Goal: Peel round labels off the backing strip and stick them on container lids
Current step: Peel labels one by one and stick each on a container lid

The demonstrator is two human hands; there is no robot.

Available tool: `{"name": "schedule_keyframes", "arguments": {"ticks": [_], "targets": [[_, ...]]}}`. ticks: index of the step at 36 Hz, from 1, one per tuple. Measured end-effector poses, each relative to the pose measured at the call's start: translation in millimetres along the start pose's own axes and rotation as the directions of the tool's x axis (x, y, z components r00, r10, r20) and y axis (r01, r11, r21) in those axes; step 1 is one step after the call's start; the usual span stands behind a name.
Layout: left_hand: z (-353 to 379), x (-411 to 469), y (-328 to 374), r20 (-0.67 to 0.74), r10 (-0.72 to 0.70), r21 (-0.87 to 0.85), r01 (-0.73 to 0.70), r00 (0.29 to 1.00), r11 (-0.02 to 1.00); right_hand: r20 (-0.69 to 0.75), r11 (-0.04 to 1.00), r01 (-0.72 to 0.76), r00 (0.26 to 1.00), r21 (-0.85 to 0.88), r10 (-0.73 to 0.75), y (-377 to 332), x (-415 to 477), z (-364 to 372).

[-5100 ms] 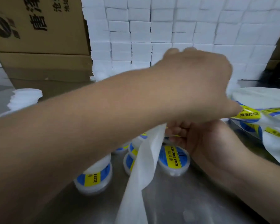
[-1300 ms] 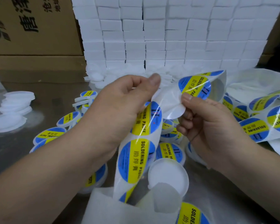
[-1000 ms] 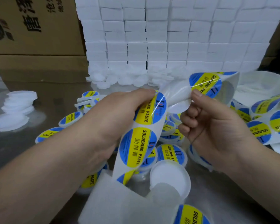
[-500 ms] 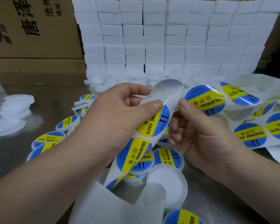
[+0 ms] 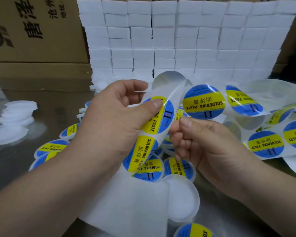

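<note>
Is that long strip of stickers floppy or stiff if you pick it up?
Probably floppy: the strip curls over the left hand and droops both ways. Likely light too, since a thumb pinch holds it up.

Cut off by the bottom edge: a labelled lid (image 5: 193, 230), with only its upper arc and two letters in view. Partly covered by the backing strip (image 5: 126, 202): the plain white lid (image 5: 183, 200). Behind the left hand (image 5: 113, 120) and its forearm: more lids (image 5: 48, 149), each seen only in part. Under the left thumb: some letters of one label (image 5: 161, 117). Not possible to tell the thing pinched by the right hand (image 5: 203, 142), label edge or strip. Cropped at the top and left: the cardboard box (image 5: 32, 31) and its print. Blurred and cropped at the right: further labels (image 5: 294, 137).
</note>
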State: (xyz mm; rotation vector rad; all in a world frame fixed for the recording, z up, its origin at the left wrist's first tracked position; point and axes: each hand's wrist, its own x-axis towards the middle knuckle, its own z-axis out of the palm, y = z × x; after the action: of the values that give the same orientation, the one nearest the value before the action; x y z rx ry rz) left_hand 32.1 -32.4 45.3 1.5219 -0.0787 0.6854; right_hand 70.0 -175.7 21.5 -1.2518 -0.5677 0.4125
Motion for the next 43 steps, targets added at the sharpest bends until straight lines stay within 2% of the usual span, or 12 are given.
{"name": "schedule_keyframes", "arguments": {"ticks": [4,7,12,22,24,28,30,34,39,43], "targets": [[0,-2,1,0.023,0.015,-0.001,-0.015,1.000,1.000,-0.020,0.999,0.040,0.999,-0.005,-0.040,0,0,-1],[0,-4,2,0.054,0.020,-0.024,-0.019,0.998,1.000,-0.040,0.998,0.034,0.999,0.055,-0.032,1,2,-2],[2,-5,4,0.135,-0.035,-0.170,0.058,0.990,0.984,-0.111,0.983,0.080,0.992,0.167,-0.062,0,4,-1],[2,-9,12,0.265,-0.130,-0.221,0.192,0.955,0.956,-0.114,0.973,0.168,0.982,0.159,-0.151,1,3,-4],[2,-8,12,0.246,-0.150,-0.154,0.191,0.958,0.969,-0.136,0.974,0.173,0.979,0.144,-0.154,2,3,-3],[-3,-4,8,0.117,-0.211,0.162,0.191,0.971,0.968,-0.226,0.964,0.205,0.960,0.167,-0.165,-4,6,-6],[-2,-5,9,0.154,-0.249,0.246,0.207,0.956,0.947,-0.293,0.949,0.233,0.942,0.210,-0.167,-7,8,-9],[-1,-9,7,0.244,-0.260,0.390,0.150,0.934,0.908,-0.383,0.937,0.263,0.909,0.228,-0.162,-14,11,-18],[1,-10,7,0.288,-0.217,0.320,0.119,0.933,0.940,-0.403,0.937,0.264,0.902,0.229,-0.156,-15,11,-18],[4,-11,9,0.255,-0.245,0.036,0.244,0.935,0.969,-0.221,0.970,0.118,0.973,0.213,-0.069,-9,8,-13]]}}
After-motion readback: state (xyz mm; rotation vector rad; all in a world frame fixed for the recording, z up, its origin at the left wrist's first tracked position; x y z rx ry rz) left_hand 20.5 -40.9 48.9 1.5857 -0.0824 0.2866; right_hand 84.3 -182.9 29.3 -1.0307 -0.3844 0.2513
